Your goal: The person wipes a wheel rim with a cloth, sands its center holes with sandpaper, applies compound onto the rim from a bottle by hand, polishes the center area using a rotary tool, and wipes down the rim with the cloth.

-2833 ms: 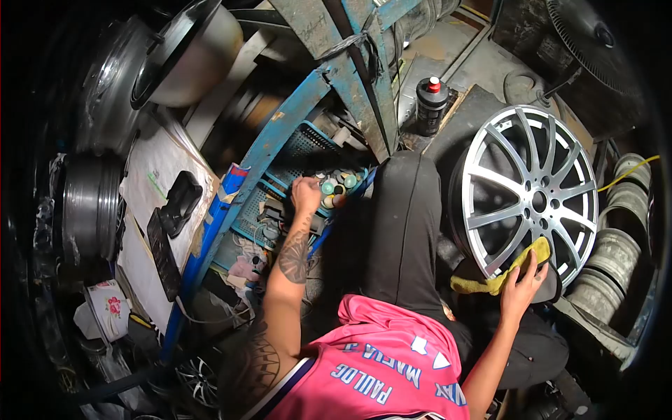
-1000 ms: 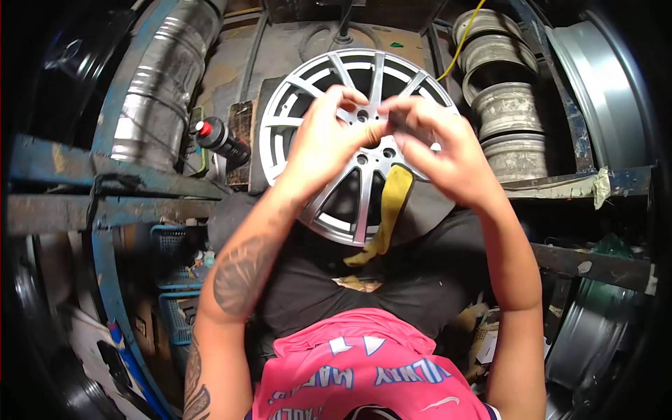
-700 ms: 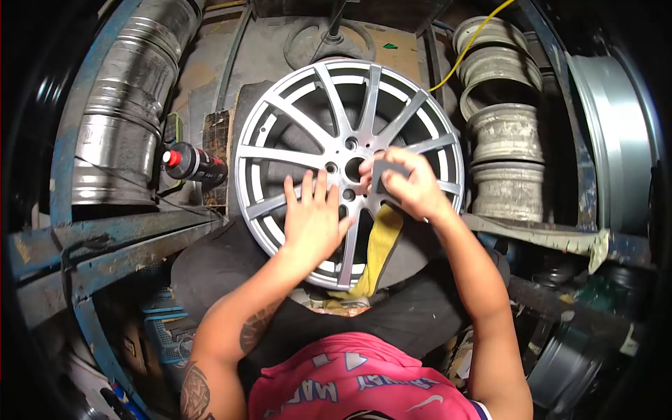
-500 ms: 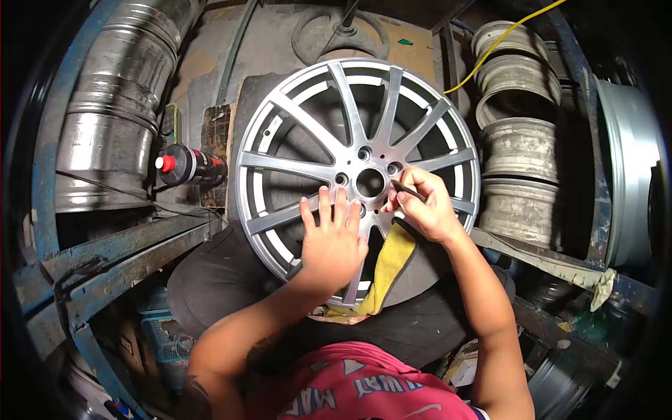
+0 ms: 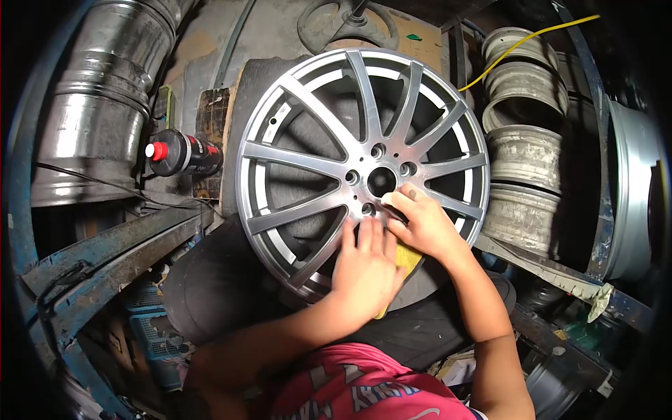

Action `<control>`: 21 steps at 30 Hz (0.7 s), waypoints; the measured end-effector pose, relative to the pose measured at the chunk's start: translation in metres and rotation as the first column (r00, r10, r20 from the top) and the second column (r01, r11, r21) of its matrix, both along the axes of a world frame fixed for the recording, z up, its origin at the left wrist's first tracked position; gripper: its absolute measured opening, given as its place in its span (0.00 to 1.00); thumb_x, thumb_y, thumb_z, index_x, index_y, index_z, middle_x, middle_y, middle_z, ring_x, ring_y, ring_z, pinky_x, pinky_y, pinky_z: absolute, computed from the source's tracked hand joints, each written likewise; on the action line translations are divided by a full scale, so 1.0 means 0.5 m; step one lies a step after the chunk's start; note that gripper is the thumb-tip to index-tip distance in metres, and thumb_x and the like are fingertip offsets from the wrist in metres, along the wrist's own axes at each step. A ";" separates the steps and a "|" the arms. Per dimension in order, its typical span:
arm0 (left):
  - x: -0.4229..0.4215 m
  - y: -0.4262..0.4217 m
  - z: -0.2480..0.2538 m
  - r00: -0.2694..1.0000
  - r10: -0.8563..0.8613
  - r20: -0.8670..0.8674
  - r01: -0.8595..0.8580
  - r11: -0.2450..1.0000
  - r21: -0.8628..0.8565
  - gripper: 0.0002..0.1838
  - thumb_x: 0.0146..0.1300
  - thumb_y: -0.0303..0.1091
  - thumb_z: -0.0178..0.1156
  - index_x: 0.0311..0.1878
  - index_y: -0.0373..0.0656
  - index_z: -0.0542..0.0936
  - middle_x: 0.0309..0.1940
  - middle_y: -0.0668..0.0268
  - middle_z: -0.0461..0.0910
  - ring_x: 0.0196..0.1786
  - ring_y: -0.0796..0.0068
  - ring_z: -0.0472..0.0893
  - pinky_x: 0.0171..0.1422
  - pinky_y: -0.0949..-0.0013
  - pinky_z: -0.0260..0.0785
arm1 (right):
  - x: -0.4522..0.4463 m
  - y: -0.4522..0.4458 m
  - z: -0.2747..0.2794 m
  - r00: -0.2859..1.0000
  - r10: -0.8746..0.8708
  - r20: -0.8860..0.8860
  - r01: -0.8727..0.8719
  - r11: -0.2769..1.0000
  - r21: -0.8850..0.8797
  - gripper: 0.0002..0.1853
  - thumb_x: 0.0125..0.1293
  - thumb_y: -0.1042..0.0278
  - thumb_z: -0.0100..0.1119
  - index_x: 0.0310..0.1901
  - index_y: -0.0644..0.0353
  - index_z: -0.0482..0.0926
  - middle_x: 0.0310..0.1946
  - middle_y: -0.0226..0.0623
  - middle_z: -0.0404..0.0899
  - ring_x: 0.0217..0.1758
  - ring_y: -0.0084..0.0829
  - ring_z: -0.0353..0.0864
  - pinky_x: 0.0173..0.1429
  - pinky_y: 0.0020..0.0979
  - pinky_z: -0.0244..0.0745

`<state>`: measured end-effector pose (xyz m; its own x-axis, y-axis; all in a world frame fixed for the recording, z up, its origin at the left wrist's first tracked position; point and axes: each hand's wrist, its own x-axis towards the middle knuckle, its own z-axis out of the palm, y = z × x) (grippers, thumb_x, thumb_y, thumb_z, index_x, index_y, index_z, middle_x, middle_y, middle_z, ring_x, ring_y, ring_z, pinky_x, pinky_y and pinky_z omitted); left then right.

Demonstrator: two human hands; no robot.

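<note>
A silver multi-spoke wheel rim (image 5: 297, 157) lies face up over a dark mat, near my knees. My left hand (image 5: 369, 271) rests on the lower spokes, its fingers extended and lying flat below the hub. Beside it, my right hand (image 5: 428, 225) is closed at the lower right of the centre hole, with thumb and fingers bent together; whatever is between them is hidden. Under and between the hands shows a yellow cloth (image 5: 407, 260), draped at the rim's lower edge.
A black bottle with a red cap (image 5: 185, 154) lies left of the rim. Shiny metal barrels (image 5: 91, 133) line the left side, stacked dull wheels (image 5: 523, 157) the right. Blue metal frame bars (image 5: 115, 248) cross at lower left. A yellow hose (image 5: 532, 38) runs at upper right.
My left hand has moved right, close to my right hand, which earlier held a thin dark piece beside the hub. Before that, my left hand was at the small baskets and my right held the cloth.
</note>
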<state>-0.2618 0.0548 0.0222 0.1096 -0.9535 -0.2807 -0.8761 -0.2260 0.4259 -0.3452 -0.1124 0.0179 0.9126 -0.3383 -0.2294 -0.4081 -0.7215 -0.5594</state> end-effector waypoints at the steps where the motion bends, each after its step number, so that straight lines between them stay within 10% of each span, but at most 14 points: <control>1: -0.001 0.008 0.022 0.995 -0.083 -0.049 0.081 0.996 -0.039 0.38 0.72 0.57 0.57 0.73 0.34 0.72 0.73 0.44 0.70 0.77 0.48 0.67 0.80 0.32 0.48 | 0.001 0.004 -0.003 1.000 0.015 0.018 -0.014 1.000 -0.027 0.16 0.63 0.69 0.68 0.53 0.53 0.81 0.44 0.43 0.79 0.49 0.50 0.84 0.52 0.45 0.81; 5: -0.015 0.055 0.014 0.876 -0.366 -0.314 0.279 0.916 -0.289 0.31 0.68 0.48 0.65 0.69 0.41 0.78 0.73 0.44 0.69 0.76 0.45 0.67 0.80 0.39 0.56 | 0.003 0.007 -0.017 0.989 0.111 0.101 -0.095 0.984 -0.149 0.16 0.61 0.70 0.72 0.51 0.51 0.84 0.41 0.36 0.80 0.44 0.43 0.85 0.48 0.41 0.81; 21: -0.025 0.054 -0.019 0.936 -0.289 -0.199 0.249 0.946 -0.206 0.29 0.69 0.42 0.62 0.72 0.46 0.78 0.75 0.51 0.68 0.75 0.44 0.67 0.81 0.39 0.53 | 0.039 0.010 -0.037 0.951 0.278 0.136 -0.211 0.905 -0.370 0.19 0.49 0.71 0.77 0.45 0.49 0.88 0.32 0.24 0.82 0.34 0.32 0.81 0.40 0.36 0.71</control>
